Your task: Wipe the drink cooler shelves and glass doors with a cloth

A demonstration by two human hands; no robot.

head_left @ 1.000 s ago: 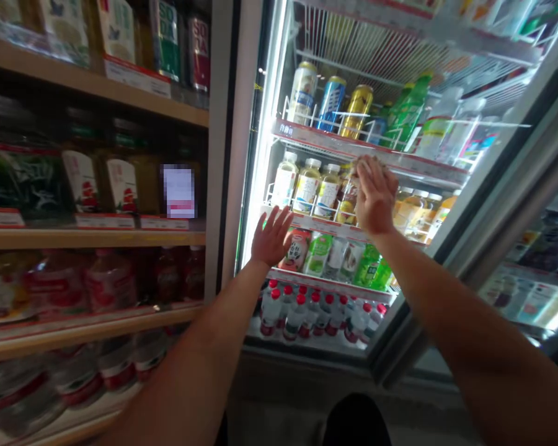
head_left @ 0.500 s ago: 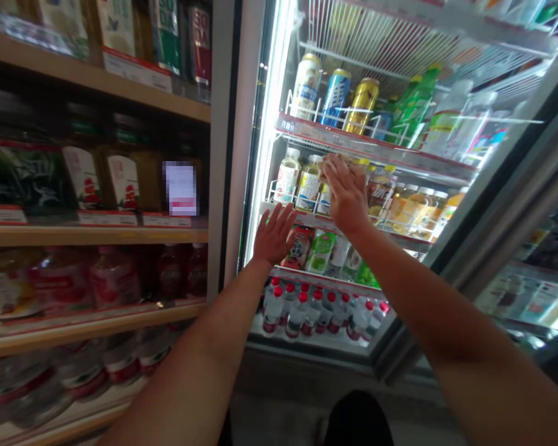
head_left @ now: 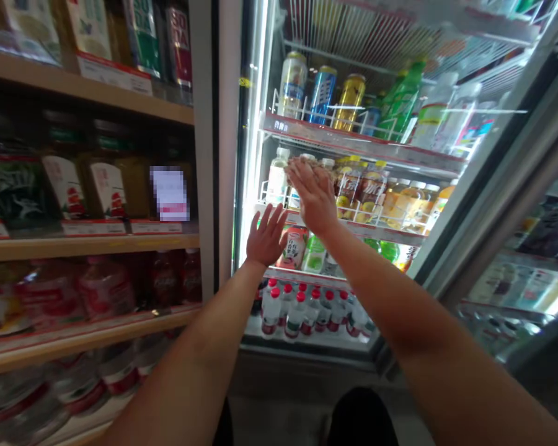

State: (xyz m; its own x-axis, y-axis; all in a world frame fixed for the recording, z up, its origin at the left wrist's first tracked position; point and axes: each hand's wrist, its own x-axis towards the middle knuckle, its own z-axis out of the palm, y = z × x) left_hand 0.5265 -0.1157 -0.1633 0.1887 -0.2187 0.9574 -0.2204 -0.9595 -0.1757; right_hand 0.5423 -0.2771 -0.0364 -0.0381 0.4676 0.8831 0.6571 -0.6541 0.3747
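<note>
My right hand [head_left: 314,195] is raised before the middle shelf of the lit drinks fridge [head_left: 363,234]. Its fingers lie together over a crumpled brownish cloth [head_left: 328,171], pressed flat and mostly hidden under the palm. Lower and to the left, my left hand [head_left: 266,236] is spread with nothing in it, seemingly flat against the fridge front. Behind my hands stand a pale-labelled bottle [head_left: 278,176], dark-labelled bottles with yellow caps [head_left: 351,176] and a red drink can [head_left: 292,246].
Wooden shelves [head_left: 88,244] with bottles and price tags stand at the left, beside a grey upright frame [head_left: 227,155]. Cans [head_left: 323,93] and green bottles [head_left: 407,96] fill an upper fridge shelf. Small red-capped water bottles [head_left: 295,313] stand at the bottom. Another fridge [head_left: 525,279] is at the right.
My right hand and the cloth have shifted left across the fridge front, closer to my left hand. My left hand stays spread in about the same place. The view has shifted slightly.
</note>
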